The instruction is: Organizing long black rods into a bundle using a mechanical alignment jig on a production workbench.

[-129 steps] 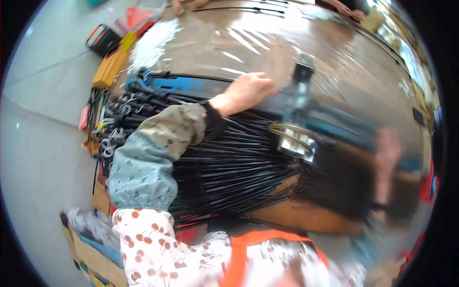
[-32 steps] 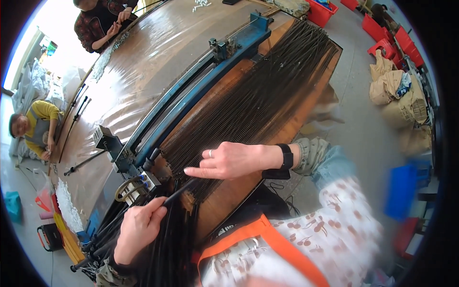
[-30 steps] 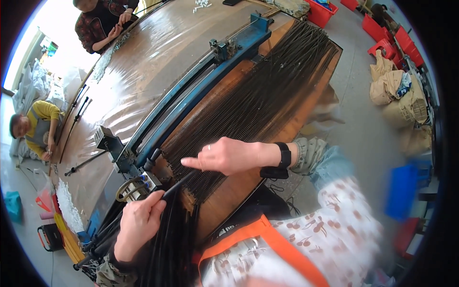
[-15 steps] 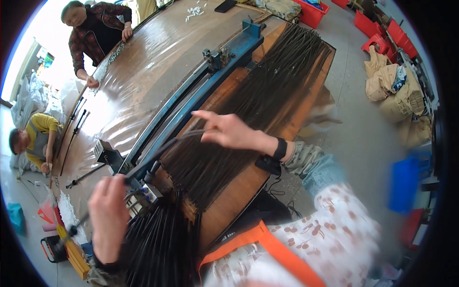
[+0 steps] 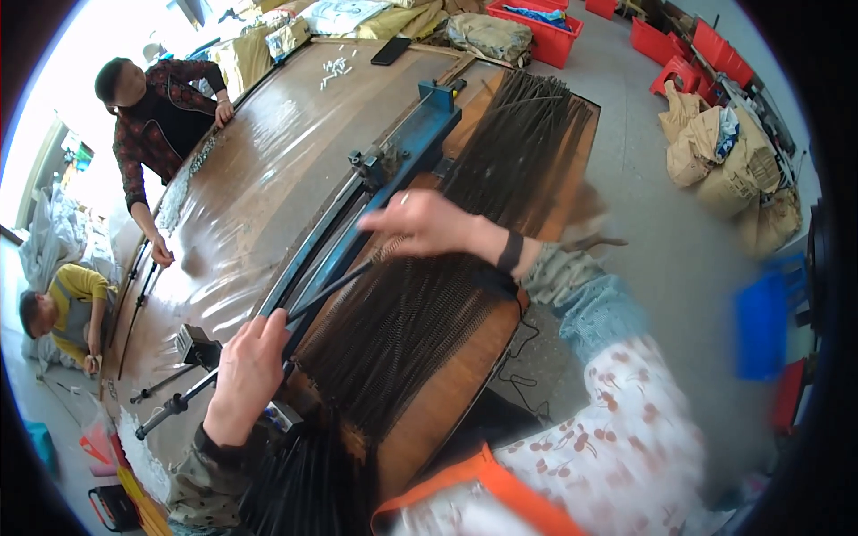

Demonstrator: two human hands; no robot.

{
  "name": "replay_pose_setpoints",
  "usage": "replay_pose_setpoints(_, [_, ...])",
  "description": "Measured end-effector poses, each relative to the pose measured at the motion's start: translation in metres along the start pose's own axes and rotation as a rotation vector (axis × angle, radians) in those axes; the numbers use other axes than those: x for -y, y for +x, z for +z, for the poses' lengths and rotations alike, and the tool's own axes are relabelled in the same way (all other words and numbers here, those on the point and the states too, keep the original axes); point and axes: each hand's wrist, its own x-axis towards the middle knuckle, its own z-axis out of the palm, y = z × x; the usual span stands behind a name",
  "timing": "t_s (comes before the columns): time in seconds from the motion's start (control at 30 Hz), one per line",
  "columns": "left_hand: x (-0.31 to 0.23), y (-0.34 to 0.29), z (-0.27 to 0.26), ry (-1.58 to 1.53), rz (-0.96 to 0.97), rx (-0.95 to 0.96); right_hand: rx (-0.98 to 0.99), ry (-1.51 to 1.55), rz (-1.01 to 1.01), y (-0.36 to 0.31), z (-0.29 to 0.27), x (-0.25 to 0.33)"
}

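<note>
Rod (image 5: pixel 331 288) and coiled spring (image 5: pixel 390 249) make 1 slanting line above the blue rail (image 5: pixel 407 170), seeming to meet end to end. The left hand (image 5: pixel 246 371) has its fingers and thumb wrapped round the black rod partway along, probably for balance, as the thicker fittings (image 5: pixel 176 404) at the lower end jut out unsupported past the wrist. The right hand (image 5: pixel 420 223) is at the upper end, index finger pointing out, perhaps to steady a part that bends; the spring runs in under this hand, but blur hides whether the fingers pinch it, so I cannot tell.

Beneath the right forearm, many dark springs (image 5: pixel 407 313) lie lengthwise on a brown board (image 5: pixel 451 384), a layout that likely keeps them parallel and easy to pick singly. More black rods (image 5: pixel 295 482) fan out close to the body, below the left hand, likely for short reaches.

Beyond the rail, clear plastic covers the table (image 5: pixel 295 134), presumably to protect its surface. A phone (image 5: pixel 391 51) and small white pieces (image 5: pixel 337 70) sit toward its far end. 2 co-workers, 1 in a dark patterned jacket (image 5: pixel 134 161) and 1 with yellow sleeves (image 5: pixel 85 280), are along the opposite edge.
</note>
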Motion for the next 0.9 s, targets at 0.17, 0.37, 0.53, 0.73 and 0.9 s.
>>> replay_pose_setpoints(0.17, [0.015, 0.008, 0.012, 0.036, -0.056, -0.032, 0.119, -0.112, 0.331, 0.004, -0.008, -0.004])
replay_pose_setpoints(0.37, [0.049, -0.022, -0.007, 0.068, -0.182, -0.096, -0.067, 0.338, 0.416, -0.007, 0.006, 0.011])
replay_pose_setpoints(0.53, [0.05, -0.055, -0.008, 0.05, -0.104, -0.012, -0.304, 0.467, 0.399, 0.032, 0.045, 0.07])
replay_pose_setpoints(0.73, [0.085, -0.1, 0.003, 0.145, -0.13, -0.296, -0.281, 0.098, -0.018, 0.038, 0.046, 0.071])
replay_pose_setpoints(0.9, [0.033, -0.098, -0.014, 0.024, -0.119, -0.19, -0.224, 0.056, 0.018, 0.061, 0.072, 0.12])
